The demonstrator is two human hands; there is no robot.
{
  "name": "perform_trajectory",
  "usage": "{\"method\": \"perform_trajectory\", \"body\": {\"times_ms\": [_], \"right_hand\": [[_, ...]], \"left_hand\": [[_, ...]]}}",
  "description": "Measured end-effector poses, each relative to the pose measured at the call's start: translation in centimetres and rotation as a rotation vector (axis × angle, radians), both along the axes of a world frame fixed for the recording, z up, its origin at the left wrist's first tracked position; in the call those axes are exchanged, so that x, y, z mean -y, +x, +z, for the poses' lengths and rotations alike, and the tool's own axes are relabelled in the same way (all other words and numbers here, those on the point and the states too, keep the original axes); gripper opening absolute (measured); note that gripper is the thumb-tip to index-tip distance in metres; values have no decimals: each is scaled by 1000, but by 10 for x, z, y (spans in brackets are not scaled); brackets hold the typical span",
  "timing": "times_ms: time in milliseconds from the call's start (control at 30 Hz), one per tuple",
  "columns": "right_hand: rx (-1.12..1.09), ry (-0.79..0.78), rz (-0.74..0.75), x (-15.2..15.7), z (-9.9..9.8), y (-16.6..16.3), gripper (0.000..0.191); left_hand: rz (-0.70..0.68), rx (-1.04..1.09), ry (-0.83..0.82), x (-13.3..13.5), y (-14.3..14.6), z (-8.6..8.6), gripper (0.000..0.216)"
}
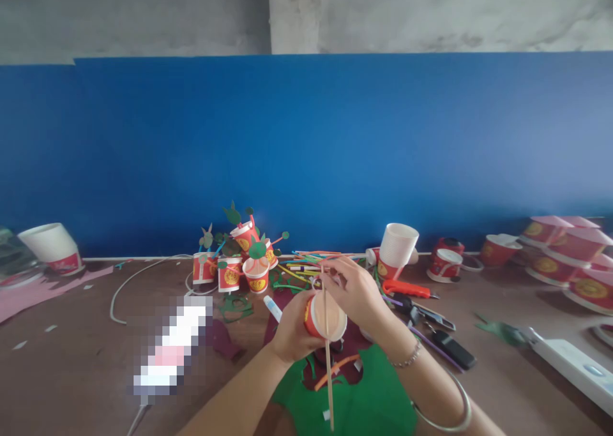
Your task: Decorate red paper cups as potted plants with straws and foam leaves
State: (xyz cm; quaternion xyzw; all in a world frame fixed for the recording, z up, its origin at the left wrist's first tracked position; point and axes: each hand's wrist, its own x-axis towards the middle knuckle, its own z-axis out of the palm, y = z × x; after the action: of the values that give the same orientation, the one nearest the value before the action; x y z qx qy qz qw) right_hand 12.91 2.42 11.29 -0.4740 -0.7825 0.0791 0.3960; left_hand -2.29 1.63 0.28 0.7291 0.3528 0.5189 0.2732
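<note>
One small red paper cup with a white rim and a pale round face (337, 320) sits in the grasp of my left hand (293, 326), near the middle of the brown tabletop (86, 372). My fingers curl about its side, probably to steady it while leaving that face turned toward me and uncovered. My right hand (353, 290) pinches the upper end of a long, thin, pale stick (329, 378), which runs down in front of the cup; whether the two touch, I cannot tell. Holding it by the tip seems to leave the rest of its length free. Below lies a green sheet (368, 401), with a narrow orange strip (337, 371) nearby. Red paper cups with green leaf-like cutouts (255, 275) stand toward the back, and an orange-handled cutter (407, 288) rests to the right, perhaps set aside to leave me elbow room
</note>
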Motion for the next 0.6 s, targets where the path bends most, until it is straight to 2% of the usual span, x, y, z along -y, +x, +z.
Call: {"method": "perform_trajectory", "body": {"times_ms": [267,467,533,600], "right_hand": [[268,55,99,12,3,-9,27],[295,128,238,20,7,-10,54],[346,135,317,27,6,-14,52],[396,124,370,34,3,-21,39]], "left_hand": [[-43,269,-90,-1,5,7,67],[218,390,-163,-8,2,18,50],[252,445,-205,-10,0,20,44],[258,455,-208,-12,-1,19,38]]}}
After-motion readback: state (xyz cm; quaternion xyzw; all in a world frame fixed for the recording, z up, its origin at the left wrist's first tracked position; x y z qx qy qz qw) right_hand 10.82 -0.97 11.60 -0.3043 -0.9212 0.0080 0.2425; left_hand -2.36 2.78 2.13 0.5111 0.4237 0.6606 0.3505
